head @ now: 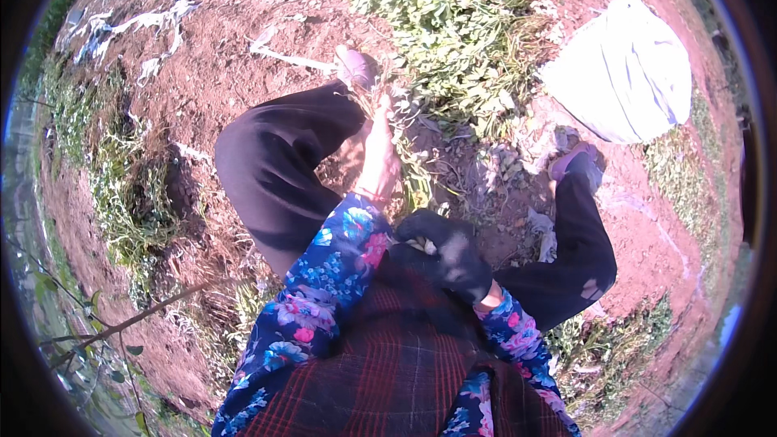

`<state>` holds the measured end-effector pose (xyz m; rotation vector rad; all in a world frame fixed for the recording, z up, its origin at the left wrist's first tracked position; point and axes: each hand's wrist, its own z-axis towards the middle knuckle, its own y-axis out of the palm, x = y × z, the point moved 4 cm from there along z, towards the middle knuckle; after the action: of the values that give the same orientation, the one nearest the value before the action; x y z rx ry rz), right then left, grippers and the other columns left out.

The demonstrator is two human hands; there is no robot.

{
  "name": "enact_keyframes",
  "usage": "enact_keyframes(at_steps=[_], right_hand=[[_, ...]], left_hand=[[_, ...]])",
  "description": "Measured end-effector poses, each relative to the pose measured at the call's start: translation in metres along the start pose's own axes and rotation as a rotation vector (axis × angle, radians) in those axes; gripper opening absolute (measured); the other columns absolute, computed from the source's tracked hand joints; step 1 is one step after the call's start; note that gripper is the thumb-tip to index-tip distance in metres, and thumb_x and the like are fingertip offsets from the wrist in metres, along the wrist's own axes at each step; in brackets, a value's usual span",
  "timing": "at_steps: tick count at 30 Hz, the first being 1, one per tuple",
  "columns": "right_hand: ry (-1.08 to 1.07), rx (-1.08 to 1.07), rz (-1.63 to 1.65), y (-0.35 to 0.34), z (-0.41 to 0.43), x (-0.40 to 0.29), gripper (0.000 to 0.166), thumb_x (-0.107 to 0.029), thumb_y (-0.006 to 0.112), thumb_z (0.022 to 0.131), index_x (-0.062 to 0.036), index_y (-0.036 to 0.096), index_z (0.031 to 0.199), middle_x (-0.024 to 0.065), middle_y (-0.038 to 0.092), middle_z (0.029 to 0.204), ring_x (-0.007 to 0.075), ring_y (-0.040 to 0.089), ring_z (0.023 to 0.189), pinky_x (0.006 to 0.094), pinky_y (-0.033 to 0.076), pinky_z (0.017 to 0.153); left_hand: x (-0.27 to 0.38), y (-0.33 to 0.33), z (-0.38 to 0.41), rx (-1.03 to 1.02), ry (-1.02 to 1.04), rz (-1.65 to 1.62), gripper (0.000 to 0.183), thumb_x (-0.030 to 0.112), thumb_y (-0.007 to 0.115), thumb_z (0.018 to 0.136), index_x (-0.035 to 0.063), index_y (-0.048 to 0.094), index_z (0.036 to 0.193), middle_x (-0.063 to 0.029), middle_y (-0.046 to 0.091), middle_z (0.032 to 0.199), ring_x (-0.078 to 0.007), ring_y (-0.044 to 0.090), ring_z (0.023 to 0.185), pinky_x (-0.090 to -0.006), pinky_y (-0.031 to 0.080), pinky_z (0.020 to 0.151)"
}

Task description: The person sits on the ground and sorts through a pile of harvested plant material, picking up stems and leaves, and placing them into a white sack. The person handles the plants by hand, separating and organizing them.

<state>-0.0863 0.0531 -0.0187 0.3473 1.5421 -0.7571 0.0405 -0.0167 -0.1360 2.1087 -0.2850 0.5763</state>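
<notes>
My left hand (381, 149) is bare and reaches forward between my knees. It grips a bunch of uprooted plant stems (416, 176), whose tangled, dry-looking roots (362, 96) stick out past my fingers. The leafy end trails back towards my lap. My right hand (446, 252) wears a dark glove and is curled close to my body. Small pale pods or similar pieces (423, 245) show between its fingers; their exact kind is hard to tell. The two hands are apart.
A large heap of pulled green plants (455, 30) lies ahead. A full white sack (631, 73) stands at the right, beyond my right shoe (573, 161). More plants (130, 194) lie at the left. Torn plastic film (164, 15) litters the reddish soil. A thin branch (127, 325) juts in at lower left.
</notes>
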Motion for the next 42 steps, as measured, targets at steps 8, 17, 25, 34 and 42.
enact_keyframes(at_steps=[8,17,25,34,42], right_hand=[[-0.295,0.602,-0.381,-0.114,-0.046,-0.069,0.03,-0.008,0.072,0.069,-0.0006,0.056,0.093,0.0121,0.058,0.086,0.019,0.059,0.071,0.0294,0.048,0.06],[-0.195,1.16,-1.234,-0.395,-0.051,-0.12,0.035,-0.024,0.065,0.077,-0.0094,0.057,0.107,0.0059,0.057,0.102,0.0163,0.056,0.088,0.027,0.044,0.078],[-0.062,1.185,-0.667,-0.367,-0.033,-0.003,0.028,-0.015,0.063,0.077,-0.0046,0.06,0.103,0.0073,0.062,0.093,0.0134,0.058,0.083,0.0244,0.045,0.076],[0.188,0.478,0.184,-0.096,-0.049,0.072,0.021,-0.005,0.059,0.078,0.0007,0.057,0.098,0.009,0.06,0.097,0.0161,0.059,0.085,0.0261,0.047,0.077],[-0.135,0.35,-0.687,-0.054,-0.004,0.032,0.025,-0.019,0.066,0.07,-0.0054,0.058,0.089,0.0108,0.05,0.084,0.0297,0.05,0.081,0.0394,0.041,0.073]], left_hand=[[0.006,0.052,-0.028,-0.271,-0.198,-0.037,0.043,0.046,0.045,0.086,0.0066,0.053,0.103,-0.0073,0.059,0.088,-0.0192,0.058,0.076,-0.0359,0.052,0.065],[-0.04,0.057,-0.021,-0.363,-0.233,0.033,0.041,0.048,0.042,0.086,0.011,0.046,0.069,0.0023,0.034,0.055,-0.0102,0.029,0.045,-0.0249,0.024,0.042],[-0.003,0.037,-0.025,-0.364,-0.158,0.029,0.047,0.052,0.04,0.086,0.0085,0.045,0.07,0.0003,0.036,0.056,-0.01,0.03,0.043,-0.0241,0.026,0.04],[-0.009,0.046,-0.027,-0.544,-0.203,-0.219,0.048,0.052,0.036,0.087,0.0074,0.047,0.075,0.0001,0.036,0.056,-0.0104,0.033,0.046,-0.0244,0.029,0.041],[-0.01,0.045,-0.027,-0.494,-0.183,-0.144,0.051,0.052,0.035,0.088,0.0045,0.045,0.075,0.0005,0.031,0.055,-0.0105,0.028,0.046,-0.0244,0.025,0.04]])
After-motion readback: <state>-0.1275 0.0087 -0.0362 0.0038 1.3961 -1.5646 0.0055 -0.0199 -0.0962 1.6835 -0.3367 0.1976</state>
